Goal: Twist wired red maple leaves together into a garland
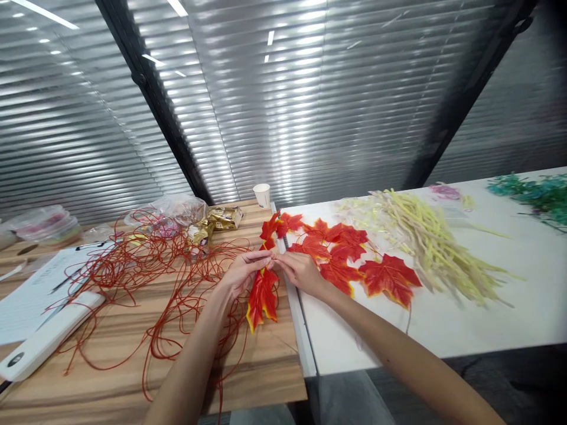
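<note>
My left hand [243,273] is closed in a pinch at the upper end of a red artificial maple leaf [264,298] with yellow edges, which hangs below the fingers. Fingertip to fingertip with it, my right hand [302,273] is also pinched; whatever thin piece lies between its fingers is too small to make out. Just beyond the hands another red leaf [269,229] stands up. More red maple leaves [340,273] are spread on the white table right of my hands. To the left lies a loose tangle of thin red cord [170,265], some of it running under my left forearm.
A wooden table [266,378] meets the white table [339,348] beneath my hands. At left are a clipboard with paper [33,289] and a white handheld device [53,336]. Behind stand a paper cup [262,195] and gold wrappers [225,217]. Yellow strands [443,254] lie at right.
</note>
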Demonstrator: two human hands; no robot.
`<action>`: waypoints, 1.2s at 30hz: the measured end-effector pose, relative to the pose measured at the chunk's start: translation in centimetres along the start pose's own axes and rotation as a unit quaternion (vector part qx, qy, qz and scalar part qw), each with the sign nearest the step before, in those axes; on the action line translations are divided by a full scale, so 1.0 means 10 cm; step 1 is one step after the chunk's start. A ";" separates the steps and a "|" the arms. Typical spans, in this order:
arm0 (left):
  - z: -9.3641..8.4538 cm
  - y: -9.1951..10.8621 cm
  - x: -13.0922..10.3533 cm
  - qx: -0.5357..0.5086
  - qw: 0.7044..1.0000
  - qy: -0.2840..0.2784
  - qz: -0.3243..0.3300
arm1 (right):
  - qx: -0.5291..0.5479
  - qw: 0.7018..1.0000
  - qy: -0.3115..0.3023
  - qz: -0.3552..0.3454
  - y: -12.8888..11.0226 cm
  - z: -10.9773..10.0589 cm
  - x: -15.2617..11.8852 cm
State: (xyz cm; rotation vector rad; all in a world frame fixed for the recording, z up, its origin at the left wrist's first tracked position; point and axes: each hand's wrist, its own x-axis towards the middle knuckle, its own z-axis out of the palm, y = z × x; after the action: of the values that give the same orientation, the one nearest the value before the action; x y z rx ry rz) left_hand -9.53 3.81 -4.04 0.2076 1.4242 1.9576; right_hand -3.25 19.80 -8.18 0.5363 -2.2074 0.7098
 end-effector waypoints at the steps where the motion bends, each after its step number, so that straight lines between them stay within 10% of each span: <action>1: -0.01 0.00 0.00 0.001 1.000 -0.003 0.000 | 0.003 1.000 0.000 0.000 0.00 0.00 0.00; 36: -0.01 0.02 -0.02 0.041 0.999 -0.020 0.007 | 0.059 0.998 -0.020 -0.004 0.02 -0.02 0.02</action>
State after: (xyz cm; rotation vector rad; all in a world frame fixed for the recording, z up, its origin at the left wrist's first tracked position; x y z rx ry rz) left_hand -9.51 3.59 -3.82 0.2923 1.4819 1.8983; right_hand -3.38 20.06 -7.92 0.6222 -2.2099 0.8350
